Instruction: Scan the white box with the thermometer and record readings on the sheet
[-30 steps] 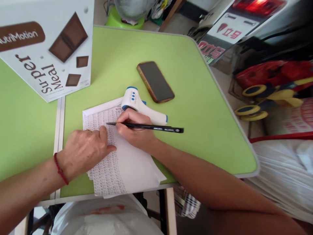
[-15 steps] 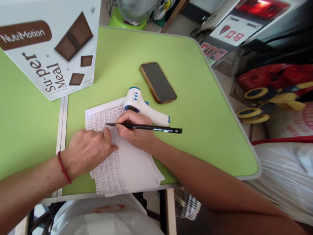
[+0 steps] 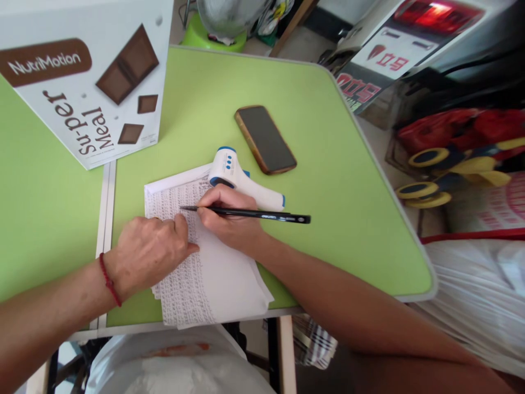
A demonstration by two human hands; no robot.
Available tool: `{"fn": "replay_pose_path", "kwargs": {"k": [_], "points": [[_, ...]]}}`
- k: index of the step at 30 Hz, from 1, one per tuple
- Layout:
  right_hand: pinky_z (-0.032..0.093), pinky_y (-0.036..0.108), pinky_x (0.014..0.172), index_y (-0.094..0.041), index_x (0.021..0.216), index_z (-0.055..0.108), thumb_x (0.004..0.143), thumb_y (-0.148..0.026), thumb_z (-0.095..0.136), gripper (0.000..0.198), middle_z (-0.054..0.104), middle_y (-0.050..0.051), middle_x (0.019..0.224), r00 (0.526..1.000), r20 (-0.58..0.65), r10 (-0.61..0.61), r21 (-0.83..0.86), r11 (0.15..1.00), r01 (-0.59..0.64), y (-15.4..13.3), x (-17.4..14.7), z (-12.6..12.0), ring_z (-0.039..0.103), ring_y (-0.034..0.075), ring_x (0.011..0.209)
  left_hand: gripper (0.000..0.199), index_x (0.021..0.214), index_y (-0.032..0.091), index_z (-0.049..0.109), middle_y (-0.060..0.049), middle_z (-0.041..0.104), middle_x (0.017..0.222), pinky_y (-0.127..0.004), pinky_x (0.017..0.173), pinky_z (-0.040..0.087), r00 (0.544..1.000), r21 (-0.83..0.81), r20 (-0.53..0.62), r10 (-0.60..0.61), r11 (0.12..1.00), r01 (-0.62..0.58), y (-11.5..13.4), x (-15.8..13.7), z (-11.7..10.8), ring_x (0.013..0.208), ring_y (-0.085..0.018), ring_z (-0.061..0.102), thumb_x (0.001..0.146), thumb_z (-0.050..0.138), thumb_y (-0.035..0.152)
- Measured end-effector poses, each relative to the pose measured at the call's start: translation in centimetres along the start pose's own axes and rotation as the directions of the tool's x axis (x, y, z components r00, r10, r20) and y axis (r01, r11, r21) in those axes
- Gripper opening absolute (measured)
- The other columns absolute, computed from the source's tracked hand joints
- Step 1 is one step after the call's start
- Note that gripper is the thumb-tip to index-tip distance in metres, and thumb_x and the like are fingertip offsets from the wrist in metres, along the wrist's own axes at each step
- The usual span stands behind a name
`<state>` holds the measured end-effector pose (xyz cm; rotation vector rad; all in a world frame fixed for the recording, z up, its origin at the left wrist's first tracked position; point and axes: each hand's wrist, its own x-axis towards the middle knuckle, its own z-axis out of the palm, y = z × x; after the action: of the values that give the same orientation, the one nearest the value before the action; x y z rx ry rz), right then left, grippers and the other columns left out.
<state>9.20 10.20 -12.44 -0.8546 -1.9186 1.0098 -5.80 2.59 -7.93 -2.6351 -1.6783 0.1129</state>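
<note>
A slim black pen (image 3: 270, 215) is pinched in my right hand (image 3: 229, 219), its tip resting at the written part of a paper stack (image 3: 233, 287). Dense rows of small handwriting cover the left side of the top sheet; the right side is blank. My left hand (image 3: 151, 249) lies curled into a loose fist on the sheet's left edge, thumb sticking out to the right, a red cord on its wrist. The undersides of its fingers are hidden. Just beyond my right hand, a white and blue infrared thermometer (image 3: 260, 195) lies across the top of the papers.
A phone in a brown case (image 3: 266, 139) lies behind the thermometer on the green table (image 3: 328, 219). At the back left stands a big white NutriMotion box (image 3: 90, 120). Right of the table are yellow-handled scissors (image 3: 426, 189) and a white machine with a red light (image 3: 438, 16).
The pen tip and my right hand have shifted slightly to the right along the sheet. My left hand keeps its place on the paper. The whole view has drifted a little.
</note>
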Motion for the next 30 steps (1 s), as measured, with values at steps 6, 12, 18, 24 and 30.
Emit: {"fn": "replay_pose_path", "kwargs": {"k": [6,12,18,24,30], "points": [[0.035,0.021,0.046,-0.020,0.061,0.050,0.068,-0.011,0.055,0.012,0.050,-0.006,0.054,1.000,0.027,-0.003,0.000,1.000,0.003,-0.08,-0.01,-0.10,0.043,0.007,0.049,0.033,0.079,0.012,0.055,-0.005,0.060,0.052,-0.027,0.036,0.022,1.000,-0.015,-0.024,0.002,1.000,-0.002,-0.07,-0.17,0.13,0.045,-0.024,0.061,0.088,0.058,0.044],[0.035,0.021,0.045,-0.020,0.061,0.050,0.067,-0.011,0.054,0.012,0.049,-0.006,0.052,1.000,0.004,-0.019,0.000,1.000,0.019,0.01,0.06,-0.11,0.043,0.007,0.048,0.034,0.078,0.012,0.055,-0.004,0.060,0.052,-0.027,0.036,0.021,0.999,-0.001,-0.033,0.009,1.000,-0.009,-0.14,-0.06,0.08,0.044,-0.024,0.060,0.088,0.059,0.045],[0.034,0.022,0.044,-0.020,0.061,0.048,0.066,-0.011,0.053,0.012,0.047,-0.006,0.052,1.000,0.002,-0.008,-0.006,1.000,0.008,-0.08,0.04,-0.16,0.041,0.007,0.047,0.033,0.079,0.013,0.055,-0.004,0.062,0.055,-0.028,0.037,0.021,1.000,-0.012,-0.015,0.002,1.000,-0.002,-0.13,-0.07,0.05,0.047,-0.022,0.062,0.088,0.058,0.045],[0.034,0.022,0.044,-0.020,0.060,0.047,0.067,-0.011,0.053,0.013,0.047,-0.006,0.051,1.000,0.012,-0.018,-0.008,1.000,0.018,-0.14,-0.01,-0.27,0.042,0.007,0.047,0.032,0.077,0.013,0.056,-0.004,0.061,0.052,-0.028,0.036,0.018,0.999,-0.014,-0.042,0.005,1.000,-0.006,-0.11,0.00,0.16,0.044,-0.024,0.061,0.087,0.060,0.044],[0.034,0.022,0.044,-0.020,0.059,0.047,0.067,-0.010,0.053,0.013,0.046,-0.006,0.050,0.999,-0.028,-0.020,0.016,1.000,0.020,-0.14,0.05,-0.26,0.041,0.007,0.047,0.031,0.076,0.013,0.056,-0.004,0.062,0.053,-0.029,0.037,0.019,0.999,-0.030,-0.044,-0.001,1.000,0.000,-0.13,0.01,-0.01,0.045,-0.025,0.061,0.087,0.060,0.043]]}}
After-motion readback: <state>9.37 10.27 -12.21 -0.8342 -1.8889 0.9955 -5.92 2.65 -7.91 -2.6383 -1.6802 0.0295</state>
